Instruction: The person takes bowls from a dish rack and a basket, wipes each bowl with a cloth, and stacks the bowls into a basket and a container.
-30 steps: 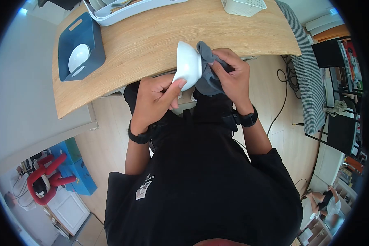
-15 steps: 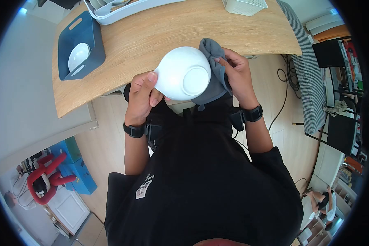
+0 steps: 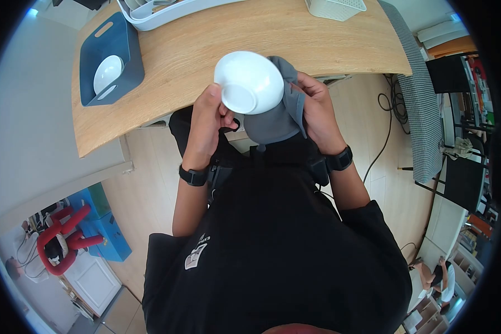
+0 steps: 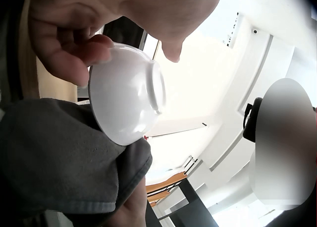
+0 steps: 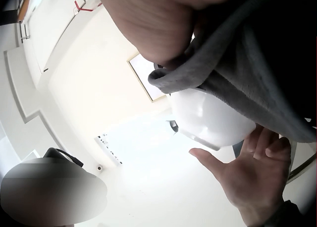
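A white bowl (image 3: 249,80) is held up in front of the body, tilted with its foot ring toward the head camera. My left hand (image 3: 206,116) has its curled fingers (image 4: 96,50) at the bowl's rim, while its thumb stands off from the bowl in the left wrist view. The right hand (image 3: 320,114) grips a grey cloth (image 3: 273,125), its thumb on top of a fold. This cloth lies along the bowl's right side and hangs below it. In the right wrist view, cloth folds cover part of the bowl (image 5: 210,115). The bowl's inside is hidden.
On the wooden table (image 3: 206,55), a blue bin (image 3: 129,69) with white bowls (image 3: 108,74) stands at left. A white dish rack (image 3: 167,15) and a cream basket (image 3: 335,8) are along the far edge. Black cables (image 3: 392,100) lie on the floor at right.
The bowl has turned from side-on to show its foot, which then swung from its right side to its left. My left thumb has come away from the rim. The cloth stays in the right hand.
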The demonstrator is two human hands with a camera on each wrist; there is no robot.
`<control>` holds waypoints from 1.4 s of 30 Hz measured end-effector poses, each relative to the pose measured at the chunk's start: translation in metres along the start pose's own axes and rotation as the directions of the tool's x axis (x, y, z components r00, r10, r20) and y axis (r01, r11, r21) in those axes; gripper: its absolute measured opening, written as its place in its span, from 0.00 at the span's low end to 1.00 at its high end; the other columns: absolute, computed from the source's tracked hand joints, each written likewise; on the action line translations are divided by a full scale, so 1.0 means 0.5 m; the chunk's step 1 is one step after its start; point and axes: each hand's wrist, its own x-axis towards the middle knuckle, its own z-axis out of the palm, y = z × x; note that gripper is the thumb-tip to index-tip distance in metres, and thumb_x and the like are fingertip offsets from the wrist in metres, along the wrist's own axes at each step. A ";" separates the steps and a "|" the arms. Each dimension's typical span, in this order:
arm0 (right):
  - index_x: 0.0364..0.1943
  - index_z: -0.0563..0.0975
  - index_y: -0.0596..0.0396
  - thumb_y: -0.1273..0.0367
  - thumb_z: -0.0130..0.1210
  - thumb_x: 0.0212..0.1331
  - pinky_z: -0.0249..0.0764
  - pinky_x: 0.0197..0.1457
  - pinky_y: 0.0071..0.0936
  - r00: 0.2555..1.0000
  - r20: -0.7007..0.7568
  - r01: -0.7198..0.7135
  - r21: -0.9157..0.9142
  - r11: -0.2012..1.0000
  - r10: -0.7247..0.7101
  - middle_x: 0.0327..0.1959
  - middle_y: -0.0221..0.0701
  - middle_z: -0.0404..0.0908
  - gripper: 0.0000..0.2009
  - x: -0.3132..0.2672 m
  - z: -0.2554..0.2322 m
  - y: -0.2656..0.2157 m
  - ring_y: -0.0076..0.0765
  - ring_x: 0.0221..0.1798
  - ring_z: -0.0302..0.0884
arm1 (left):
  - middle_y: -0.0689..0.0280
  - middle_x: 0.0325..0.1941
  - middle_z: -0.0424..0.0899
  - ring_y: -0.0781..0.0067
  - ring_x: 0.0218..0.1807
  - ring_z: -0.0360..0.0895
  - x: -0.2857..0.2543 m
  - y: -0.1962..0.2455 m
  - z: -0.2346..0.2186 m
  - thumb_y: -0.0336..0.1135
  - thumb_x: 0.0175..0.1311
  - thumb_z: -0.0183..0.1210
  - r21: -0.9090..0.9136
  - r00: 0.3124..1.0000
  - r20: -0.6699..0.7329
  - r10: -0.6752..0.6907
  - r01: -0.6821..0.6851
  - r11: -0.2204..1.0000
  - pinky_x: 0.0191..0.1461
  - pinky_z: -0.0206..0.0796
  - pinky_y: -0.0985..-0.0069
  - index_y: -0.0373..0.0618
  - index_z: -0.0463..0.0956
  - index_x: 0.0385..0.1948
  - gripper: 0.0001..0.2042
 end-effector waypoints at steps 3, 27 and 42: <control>0.53 0.82 0.65 0.81 0.57 0.64 0.79 0.53 0.24 0.987 0.004 0.151 -0.349 0.925 -0.159 0.49 0.34 0.87 0.14 -0.002 0.013 -0.005 0.25 0.48 0.83 | 0.68 0.37 0.79 0.81 0.35 0.77 -0.004 0.013 0.035 0.64 0.73 0.48 0.114 0.998 -0.054 0.041 -0.034 0.993 0.33 0.77 0.79 0.39 0.73 0.49 0.30; 0.37 0.88 0.46 0.73 0.66 0.48 0.75 0.38 0.30 0.758 0.257 0.398 -0.910 0.113 -0.599 0.37 0.24 0.87 0.10 -0.001 0.071 0.015 0.36 0.32 0.81 | 0.57 0.61 0.76 0.69 0.61 0.76 -0.011 0.004 0.070 0.32 0.58 0.74 0.203 0.946 0.155 0.284 -0.311 0.928 0.59 0.75 0.72 0.35 0.58 0.72 0.41; 0.41 0.86 0.57 0.80 0.63 0.50 0.79 0.43 0.28 0.783 0.111 0.483 -0.730 0.484 -0.613 0.40 0.38 0.87 0.13 -0.002 0.059 0.018 0.40 0.40 0.86 | 0.58 0.64 0.73 0.69 0.62 0.74 -0.009 -0.001 0.070 0.43 0.67 0.68 0.169 0.955 0.211 0.207 -0.244 0.955 0.62 0.70 0.72 0.37 0.61 0.70 0.35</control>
